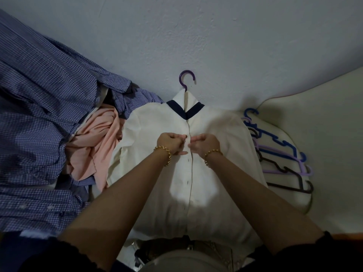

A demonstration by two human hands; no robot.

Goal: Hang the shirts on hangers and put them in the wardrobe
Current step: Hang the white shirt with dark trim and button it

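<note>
Cream shirt [149, 130] lies on a purple hanger [183, 84]; left grip [170, 143] and right grip [206, 144] each pinch its front edges.

dim room, soft shadows, wide-angle edge distortion, slight blur

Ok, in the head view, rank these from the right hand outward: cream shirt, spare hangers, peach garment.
1. cream shirt, pinched by the right hand at the front opening.
2. spare hangers, on the right.
3. peach garment, across on the left.
</note>
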